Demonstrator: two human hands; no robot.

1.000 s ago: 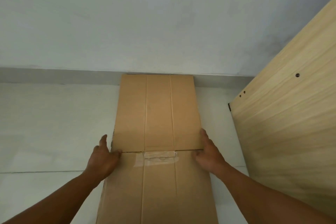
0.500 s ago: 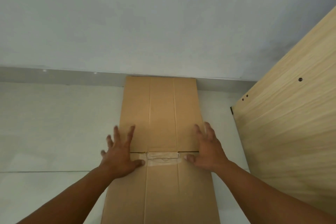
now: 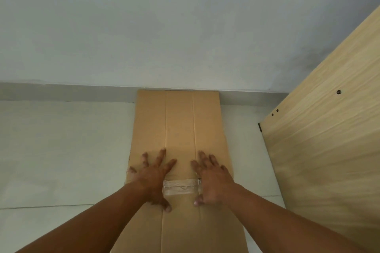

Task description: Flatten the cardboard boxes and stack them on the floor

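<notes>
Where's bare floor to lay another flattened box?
Widest bare patch: pale tiled floor left of the flattened brown cardboard box, up to the grey skirting. Right side is crowded: a narrow strip before the light wooden panel.

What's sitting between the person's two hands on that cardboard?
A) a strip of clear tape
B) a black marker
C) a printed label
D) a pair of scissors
A: a strip of clear tape lies across the seam of the flattened cardboard, between the left hand and the right hand, which both press flat on it.
</notes>
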